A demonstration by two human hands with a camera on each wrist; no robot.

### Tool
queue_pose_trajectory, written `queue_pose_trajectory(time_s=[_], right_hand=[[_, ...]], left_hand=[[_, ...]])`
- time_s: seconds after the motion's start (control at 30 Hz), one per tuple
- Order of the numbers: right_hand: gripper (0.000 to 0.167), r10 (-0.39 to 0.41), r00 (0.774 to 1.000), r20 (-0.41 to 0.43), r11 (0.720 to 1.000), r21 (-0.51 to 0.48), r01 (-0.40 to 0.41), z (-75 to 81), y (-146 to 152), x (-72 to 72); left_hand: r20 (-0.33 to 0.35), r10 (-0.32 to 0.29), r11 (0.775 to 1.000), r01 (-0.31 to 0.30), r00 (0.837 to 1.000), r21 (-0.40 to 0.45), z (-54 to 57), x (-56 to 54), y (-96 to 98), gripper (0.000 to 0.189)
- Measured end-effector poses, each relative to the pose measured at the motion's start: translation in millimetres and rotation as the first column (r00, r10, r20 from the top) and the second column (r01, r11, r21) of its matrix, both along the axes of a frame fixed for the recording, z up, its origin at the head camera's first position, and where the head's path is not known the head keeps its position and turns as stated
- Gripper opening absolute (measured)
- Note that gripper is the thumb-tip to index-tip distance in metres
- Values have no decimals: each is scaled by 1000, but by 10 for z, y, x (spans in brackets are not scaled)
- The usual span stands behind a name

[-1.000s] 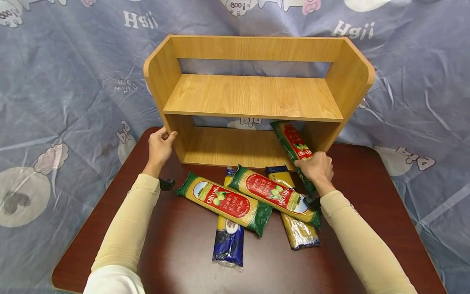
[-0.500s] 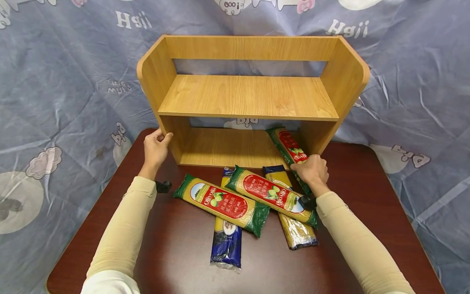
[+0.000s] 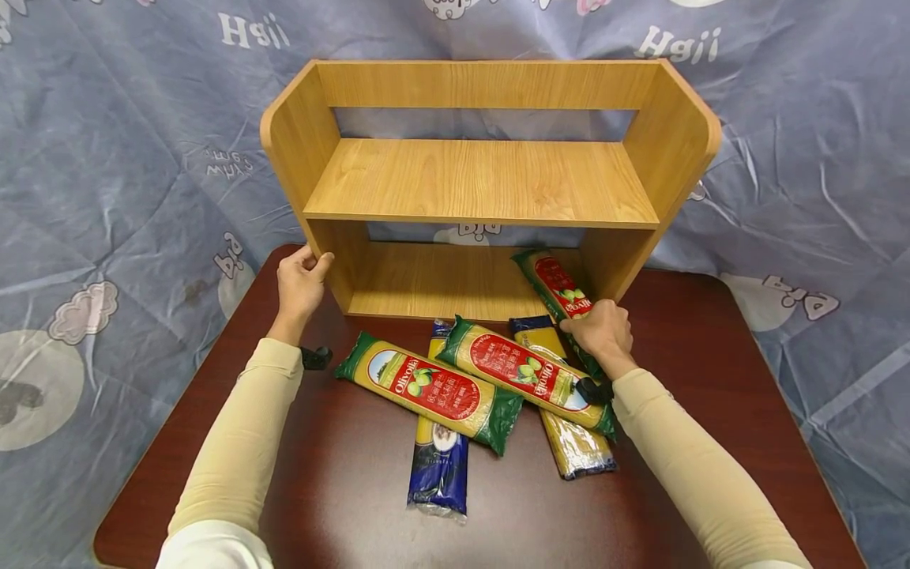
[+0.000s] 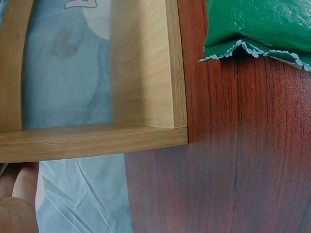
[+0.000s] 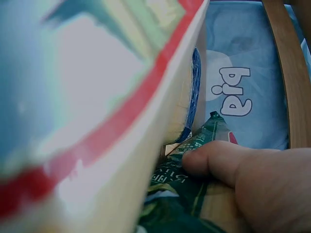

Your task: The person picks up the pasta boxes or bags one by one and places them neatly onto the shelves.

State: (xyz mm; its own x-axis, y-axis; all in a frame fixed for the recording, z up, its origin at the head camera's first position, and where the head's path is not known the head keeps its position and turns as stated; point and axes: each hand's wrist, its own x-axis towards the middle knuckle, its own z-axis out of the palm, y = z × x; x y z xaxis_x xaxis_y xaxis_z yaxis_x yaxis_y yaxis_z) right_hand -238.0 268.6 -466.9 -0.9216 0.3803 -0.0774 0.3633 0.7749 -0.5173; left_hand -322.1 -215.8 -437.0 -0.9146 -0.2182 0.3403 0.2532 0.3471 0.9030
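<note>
My left hand (image 3: 298,288) grips the left side panel of a wooden shelf unit (image 3: 483,183), with the thumb at its front edge. In the left wrist view its fingers (image 4: 19,187) lie against the panel's outer face. A green-and-yellow spaghetti packet (image 3: 558,280) is held in my right hand (image 3: 600,330). Its far end lies inside the lower compartment at the right, its near end sticking out over the table. The right thumb (image 5: 209,160) lies along the packet's edge in the right wrist view, where another packet fills the left side. The other right fingers are hidden there.
Two more green-ended spaghetti packets (image 3: 426,391) (image 3: 526,371) lie slanted in front of the shelf. Beneath them are two blue-and-yellow packets (image 3: 439,466) (image 3: 576,446). All lie on the dark red table (image 3: 341,490); a printed blue cloth (image 3: 128,197) hangs behind.
The far end of the held packet has sunk lower inside the right of the lower compartment. My left hand keeps its place on the panel. The head view has shifted slightly.
</note>
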Motion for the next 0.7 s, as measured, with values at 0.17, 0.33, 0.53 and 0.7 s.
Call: queue_pose_trajectory(time_s=[0.17, 0.33, 0.53, 0.7], right_hand=[[53, -11, 1000, -17, 1000, -15, 11, -28, -9, 0], [55, -19, 998, -61, 999, -29, 17, -54, -4, 7], [63, -23, 996, -83, 999, -26, 21, -64, -6, 3], [66, -17, 994, -108, 1000, -18, 15, -80, -1, 6]], left_hand=[[3, 3, 1000, -3, 1000, 2, 5, 7, 6, 26], [10, 17, 1000, -17, 1000, -1, 19, 11, 15, 26], [15, 16, 1000, -16, 1000, 5, 31, 16, 23, 27], [12, 17, 1000, -17, 1000, 4, 29, 17, 28, 26]])
